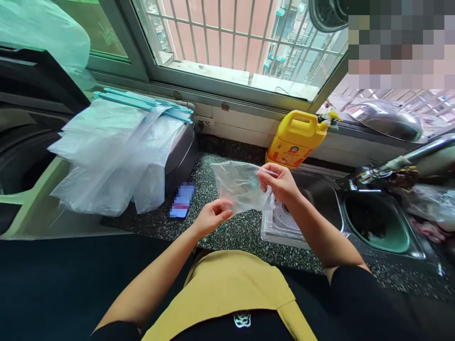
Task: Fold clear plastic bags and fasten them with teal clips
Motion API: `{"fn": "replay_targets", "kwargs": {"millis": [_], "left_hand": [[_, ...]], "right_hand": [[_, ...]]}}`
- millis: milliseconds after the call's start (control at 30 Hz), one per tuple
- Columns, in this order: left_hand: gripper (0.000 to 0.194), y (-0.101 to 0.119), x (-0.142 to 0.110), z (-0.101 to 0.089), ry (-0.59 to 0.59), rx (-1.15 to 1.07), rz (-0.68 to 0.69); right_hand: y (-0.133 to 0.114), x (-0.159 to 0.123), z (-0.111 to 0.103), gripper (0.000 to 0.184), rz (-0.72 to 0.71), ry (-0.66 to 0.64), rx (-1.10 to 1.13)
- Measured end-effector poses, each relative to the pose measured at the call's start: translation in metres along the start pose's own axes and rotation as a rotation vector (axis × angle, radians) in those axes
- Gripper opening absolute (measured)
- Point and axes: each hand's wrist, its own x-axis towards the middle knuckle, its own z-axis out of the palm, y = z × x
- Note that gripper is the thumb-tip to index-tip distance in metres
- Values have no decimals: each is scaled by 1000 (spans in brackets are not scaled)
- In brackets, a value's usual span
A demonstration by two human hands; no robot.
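Observation:
A clear plastic bag is stretched between my two hands above the counter. My right hand pinches its upper right edge, fingers bent around the film. At the lower left edge, my left hand has the film between thumb and fingers, with fingertips partly covered by the plastic. Left of the hands, several translucent bags with blue edge strips lie draped over a dark box-like appliance. A phone with a lit screen rests on the counter near my left hand.
Behind my right hand stands a yellow jug. A metal sink with a green basin and a faucet lies to the right. An open-lidded washing machine is at far left. A barred window is ahead.

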Motion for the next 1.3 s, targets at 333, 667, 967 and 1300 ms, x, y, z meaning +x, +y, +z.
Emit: {"fn": "replay_targets", "kwargs": {"millis": [333, 667, 967, 1300], "left_hand": [[46, 3, 4, -17, 89, -33, 69], [46, 66, 64, -14, 332, -247, 378], [25, 81, 63, -4, 465, -258, 414], [21, 82, 56, -10, 495, -305, 446]], "right_hand": [[-13, 5, -3, 29, -136, 242, -50], [-15, 0, -6, 31, -134, 156, -86], [-4, -13, -15, 26, -245, 301, -188], [15, -12, -9, 37, -336, 226, -252]]}}
